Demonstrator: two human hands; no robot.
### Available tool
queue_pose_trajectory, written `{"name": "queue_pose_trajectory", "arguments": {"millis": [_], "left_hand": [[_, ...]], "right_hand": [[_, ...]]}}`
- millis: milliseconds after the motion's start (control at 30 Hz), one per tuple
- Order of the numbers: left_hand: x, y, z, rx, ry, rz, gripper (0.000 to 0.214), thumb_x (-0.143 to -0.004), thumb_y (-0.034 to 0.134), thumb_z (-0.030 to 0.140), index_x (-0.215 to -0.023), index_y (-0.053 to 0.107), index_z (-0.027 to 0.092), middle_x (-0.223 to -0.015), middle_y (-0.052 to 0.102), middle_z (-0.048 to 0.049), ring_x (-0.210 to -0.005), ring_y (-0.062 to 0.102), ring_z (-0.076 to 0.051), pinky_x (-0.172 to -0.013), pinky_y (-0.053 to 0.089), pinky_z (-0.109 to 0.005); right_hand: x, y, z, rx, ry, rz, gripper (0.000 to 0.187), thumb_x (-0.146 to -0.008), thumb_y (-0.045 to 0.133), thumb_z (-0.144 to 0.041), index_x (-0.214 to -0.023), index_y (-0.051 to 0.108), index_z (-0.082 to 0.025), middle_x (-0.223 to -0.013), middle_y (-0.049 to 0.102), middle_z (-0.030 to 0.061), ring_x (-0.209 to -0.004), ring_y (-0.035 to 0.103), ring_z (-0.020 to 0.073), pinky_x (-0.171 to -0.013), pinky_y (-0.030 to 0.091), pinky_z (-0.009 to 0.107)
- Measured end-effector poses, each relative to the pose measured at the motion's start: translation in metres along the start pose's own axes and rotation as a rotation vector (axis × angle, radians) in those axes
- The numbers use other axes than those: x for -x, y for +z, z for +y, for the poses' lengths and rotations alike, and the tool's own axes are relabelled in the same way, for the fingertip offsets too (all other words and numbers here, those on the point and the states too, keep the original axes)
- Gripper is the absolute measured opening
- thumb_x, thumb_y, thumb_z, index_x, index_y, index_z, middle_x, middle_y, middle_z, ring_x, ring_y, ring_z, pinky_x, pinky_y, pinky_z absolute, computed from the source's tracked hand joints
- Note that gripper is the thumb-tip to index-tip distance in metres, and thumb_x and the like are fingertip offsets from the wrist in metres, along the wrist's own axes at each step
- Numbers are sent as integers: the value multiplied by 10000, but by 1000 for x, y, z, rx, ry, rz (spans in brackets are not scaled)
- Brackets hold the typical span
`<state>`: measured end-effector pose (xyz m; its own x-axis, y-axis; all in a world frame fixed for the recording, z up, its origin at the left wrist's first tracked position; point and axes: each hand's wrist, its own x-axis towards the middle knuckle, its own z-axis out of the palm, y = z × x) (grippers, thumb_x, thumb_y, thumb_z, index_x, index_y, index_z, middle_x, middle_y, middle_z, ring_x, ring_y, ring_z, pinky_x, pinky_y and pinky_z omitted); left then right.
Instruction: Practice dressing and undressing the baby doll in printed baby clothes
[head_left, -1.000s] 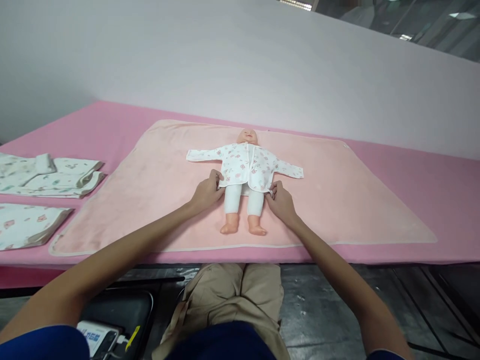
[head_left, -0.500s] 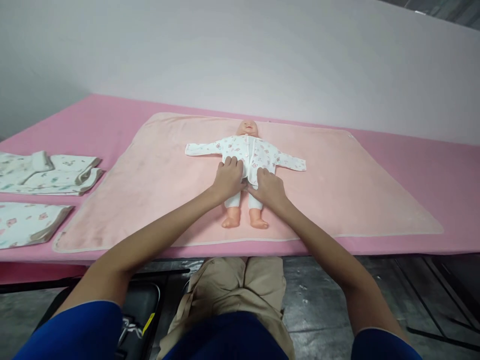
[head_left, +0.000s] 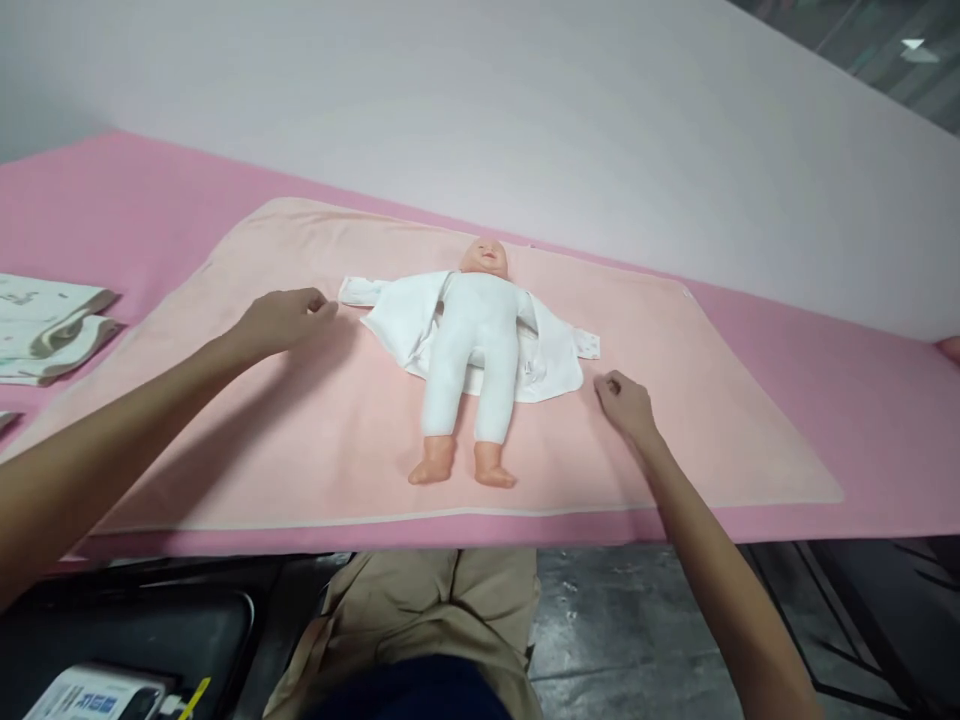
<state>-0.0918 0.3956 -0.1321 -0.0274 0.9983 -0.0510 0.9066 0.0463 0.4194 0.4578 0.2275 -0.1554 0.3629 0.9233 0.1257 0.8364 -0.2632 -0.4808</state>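
A baby doll [head_left: 480, 320] in a white bodysuit lies face up, feet toward me. Its baby jacket [head_left: 551, 350] is spread wide to both sides, showing its white inside, while the sleeves stay on the arms. My left hand [head_left: 289, 318] hovers just left of the doll's sleeve, fingers loosely bent, a gap by the thumb, nothing held. Beyond the jacket's right edge, my right hand [head_left: 626, 405] is curled closed with nothing visible in it. Neither hand touches the jacket.
Under the doll is a peach blanket [head_left: 360, 440] on a pink-covered table [head_left: 892, 400]. Folded printed baby clothes [head_left: 52, 330] lie at the left edge. A pale wall [head_left: 480, 120] stands behind. Below left is a black chair [head_left: 202, 620] bearing a white device [head_left: 105, 695].
The jacket front, closed over the doll's chest before, is now folded open to both sides. My hands have parted from the middle, one outward to each side. The view has shifted slightly.
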Motion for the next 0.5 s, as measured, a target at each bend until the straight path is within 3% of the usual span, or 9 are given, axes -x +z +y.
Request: {"name": "queue_pose_trajectory", "arguments": {"millis": [100, 200, 300, 367, 433, 500], "left_hand": [[-11, 12, 4, -125, 132, 88, 328, -1041, 585, 447, -1158, 689, 159, -1258, 695, -157, -1231, 569, -353, -1136, 480, -531], [-33, 30, 54, -55, 370, 211, 438, -1045, 526, 496, -1265, 688, 153, -1437, 641, -202, -1378, 517, -402, -1204, 432, -560], [-69, 48, 110, 39, 488, 148, 461, -1058, 458, 515, -1270, 697, 182, -1416, 691, -182, -1388, 562, -404, -1214, 415, -556], [-92, 60, 135, 92, 494, -13, 487, -1087, 389, 542, -1216, 706, 195, -1352, 747, -167, -1281, 650, -376, -1148, 464, -510], [-106, 71, 146, 126, 500, -135, 556, -1121, 294, 569, -1176, 709, 203, -1319, 777, -167, -1197, 701, -359, -1064, 501, -469], [-110, 81, 145, 123, 506, -128, 616, -1142, 219, 573, -1166, 711, 204, -1307, 787, -180, -1201, 711, -366, -1030, 504, -460]], "right_hand": [[-7, 16, 11, -16, -85, 166, 274, -975, 611, -503, -999, 638, -231, -971, 744, 90, -894, 654, 272, -837, 513, 408], [-39, 36, -20, -26, -247, 284, 325, -1002, 559, -471, -1173, 634, -204, -1169, 727, 153, -1069, 654, 300, -951, 548, 455], [-88, 56, -65, -59, -377, 189, 423, -1056, 506, -468, -1344, 612, -177, -1327, 698, 184, -1204, 640, 292, -1115, 510, 470], [-116, 71, -91, -71, -430, 60, 475, -1119, 419, -476, -1435, 590, -165, -1394, 691, 189, -1278, 628, 282, -1176, 474, 460], [-130, 86, -109, -53, -479, -59, 527, -1169, 304, -485, -1481, 580, -162, -1442, 687, 189, -1326, 619, 283, -1190, 461, 458], [-131, 100, -118, 11, -493, -78, 590, -1186, 220, -488, -1516, 571, -148, -1466, 685, 200, -1326, 623, 315, -1177, 461, 494]]}}
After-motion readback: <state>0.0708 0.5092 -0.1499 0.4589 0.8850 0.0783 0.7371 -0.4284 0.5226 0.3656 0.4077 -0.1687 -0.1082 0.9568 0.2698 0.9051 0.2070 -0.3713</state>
